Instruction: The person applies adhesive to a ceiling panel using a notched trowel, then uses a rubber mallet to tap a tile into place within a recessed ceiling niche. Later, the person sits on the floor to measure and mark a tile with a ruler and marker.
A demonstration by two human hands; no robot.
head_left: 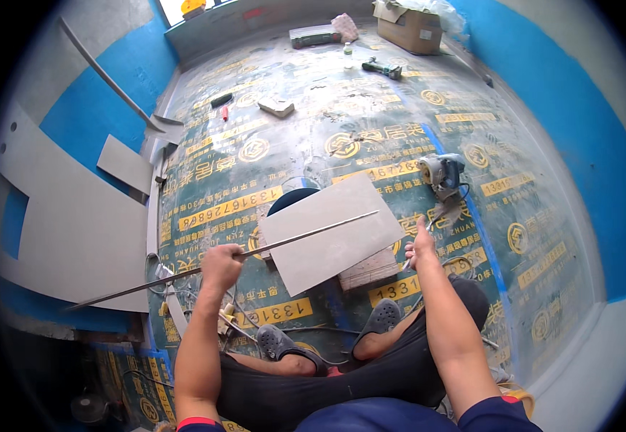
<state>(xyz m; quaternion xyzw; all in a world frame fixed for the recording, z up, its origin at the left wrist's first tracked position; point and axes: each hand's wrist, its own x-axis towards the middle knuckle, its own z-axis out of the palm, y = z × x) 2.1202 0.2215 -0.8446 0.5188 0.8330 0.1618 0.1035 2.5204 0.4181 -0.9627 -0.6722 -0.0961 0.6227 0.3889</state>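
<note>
My left hand (221, 267) is closed around a long, thin metal bar (298, 234). The bar slants across a light grey tile (331, 234), its far end over the tile and its near end reaching out to the left. Beneath the tile, a rough pinkish block (368, 269) shows at the near edge, and a dark blue round thing (293, 199) peeks out at the far edge. To the right of the tile, my right hand (420, 246) is closed with the thumb up; a thin, pale, pen-like item seems to be in it, too small to name.
A corded handheld tile cutter (442, 176) rests right of the tile. Cables lie around my feet. Large cut panels (75, 230) and a shovel (111, 83) lean at the left wall. Farther off are a cordless tool (382, 68), a bottle (347, 55) and a cardboard box (408, 32).
</note>
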